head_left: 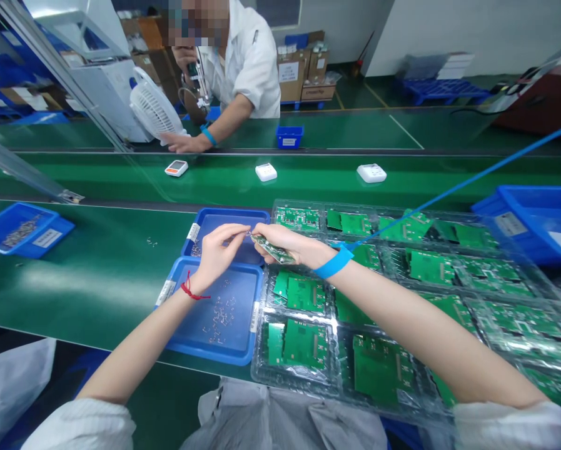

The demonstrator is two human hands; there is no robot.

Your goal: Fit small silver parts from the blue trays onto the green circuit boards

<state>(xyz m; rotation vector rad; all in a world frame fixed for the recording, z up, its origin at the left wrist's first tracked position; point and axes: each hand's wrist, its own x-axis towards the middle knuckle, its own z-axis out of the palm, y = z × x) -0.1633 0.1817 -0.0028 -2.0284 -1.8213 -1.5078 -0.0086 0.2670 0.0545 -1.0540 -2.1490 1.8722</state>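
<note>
My right hand point(284, 239) grips a small green circuit board point(275, 251), tilted above the blue trays. Thumb and fingertips of my left hand point(221, 250) are pinched at the board's left end, on a tiny metal part point(248, 233) whose exact kind is too small to make out. Below my hands a blue tray point(177, 337) holds many similar tiny metal parts point(221, 315). Behind it stands a second blue tray point(233, 214), with more small parts at its left side. Under my right forearm a clear plastic tray point(256, 369) carries green circuit boards point(306, 344) in its compartments.
Blue bins stand at the far left point(50, 234) and right point(515, 200). A blue cord point(449, 187) runs from my right wristband. White devices point(266, 172) lie on the green belt point(313, 172). Across it, a co-worker point(254, 62) has a hand by a white fan point(156, 106).
</note>
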